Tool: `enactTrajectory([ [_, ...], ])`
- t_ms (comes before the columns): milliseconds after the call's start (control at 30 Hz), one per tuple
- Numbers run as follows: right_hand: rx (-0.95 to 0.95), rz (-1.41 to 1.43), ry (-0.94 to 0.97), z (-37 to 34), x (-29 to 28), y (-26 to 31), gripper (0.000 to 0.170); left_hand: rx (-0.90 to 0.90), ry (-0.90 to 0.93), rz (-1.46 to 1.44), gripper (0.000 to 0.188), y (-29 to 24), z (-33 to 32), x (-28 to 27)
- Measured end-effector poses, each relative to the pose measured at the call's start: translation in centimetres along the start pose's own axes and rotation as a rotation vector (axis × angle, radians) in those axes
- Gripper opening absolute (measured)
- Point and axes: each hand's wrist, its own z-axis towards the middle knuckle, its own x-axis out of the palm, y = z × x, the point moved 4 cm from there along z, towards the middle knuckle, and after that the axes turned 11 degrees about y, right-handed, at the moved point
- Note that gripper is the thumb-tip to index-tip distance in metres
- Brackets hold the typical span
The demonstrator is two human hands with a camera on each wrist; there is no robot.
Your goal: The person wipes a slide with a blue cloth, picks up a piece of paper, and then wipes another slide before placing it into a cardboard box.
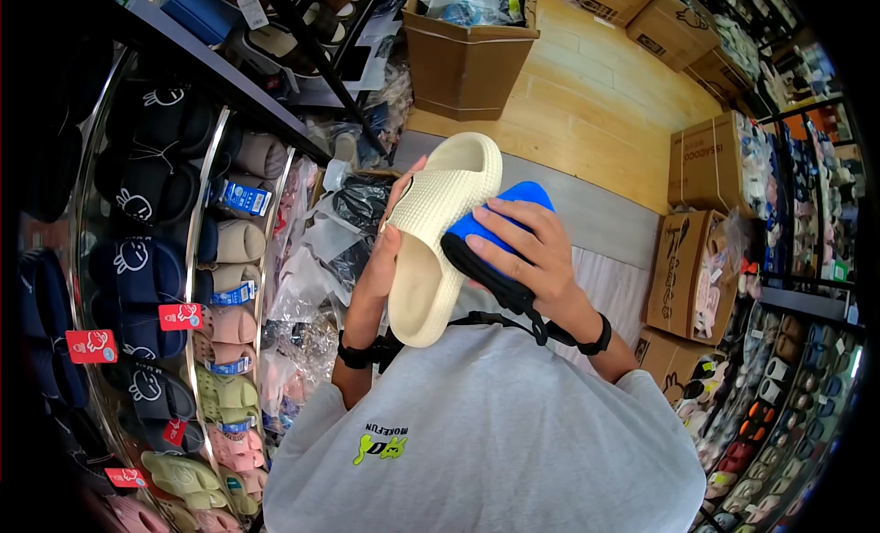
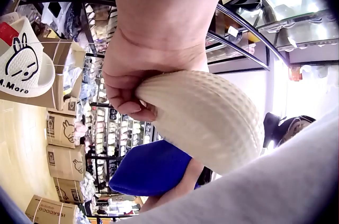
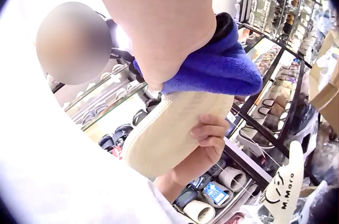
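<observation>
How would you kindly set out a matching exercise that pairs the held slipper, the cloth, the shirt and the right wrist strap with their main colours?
Things:
1. held slipper
2. cloth
3. shirt
4. right wrist strap

Main colours:
A. black
B. grey
C. cream
D. blue

Right pairs: 1-C, 2-D, 3-B, 4-A
</observation>
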Motion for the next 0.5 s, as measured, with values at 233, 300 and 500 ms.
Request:
enactTrajectory([
  [233,0.11,-0.057,-0.103,0.7,-0.8,-1.2,0.058,-0.021,0.037,0.05,0.116,0.1,0.1,-0.2],
  [300,0.031,-0.056,-0.063,0.9,-0.7,-0.5,0.056,-0.012,0.042,0.034,0.116,0.4,0.2,-0.4],
  [500,0.029,-0.013,-0.044,0.6,-0.2,-0.9,0.054,0.022,0.01,-0.035,0.119,-0.7,0.3,0.7],
])
